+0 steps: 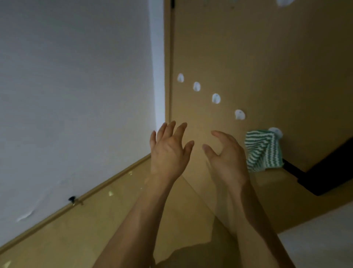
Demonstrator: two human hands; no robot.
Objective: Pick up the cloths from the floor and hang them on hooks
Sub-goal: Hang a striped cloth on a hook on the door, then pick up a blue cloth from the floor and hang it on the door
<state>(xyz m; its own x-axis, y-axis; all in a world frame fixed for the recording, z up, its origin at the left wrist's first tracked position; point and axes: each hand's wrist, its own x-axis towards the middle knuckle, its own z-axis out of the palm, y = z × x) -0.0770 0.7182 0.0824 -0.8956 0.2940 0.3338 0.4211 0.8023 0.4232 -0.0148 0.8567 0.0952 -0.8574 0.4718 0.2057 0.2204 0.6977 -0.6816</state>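
A green-and-white striped cloth (263,151) hangs from a white hook (276,132) on the tan door panel (257,57). To its upper left, several more white hooks run in a slanted row, among them the bare hook (240,114) nearest the cloth and the one at the far end (180,78). My left hand (168,151) is raised in front of the door with its fingers spread and holds nothing. My right hand (227,155) is just left of the hanging cloth, fingers loosely bent, empty and apart from the cloth.
A white wall (76,95) fills the left side and meets the wooden floor (114,220) along a skirting strip. A dark object (324,172) sits at the right by the door's base. Another white hook (284,2) shows at the top edge.
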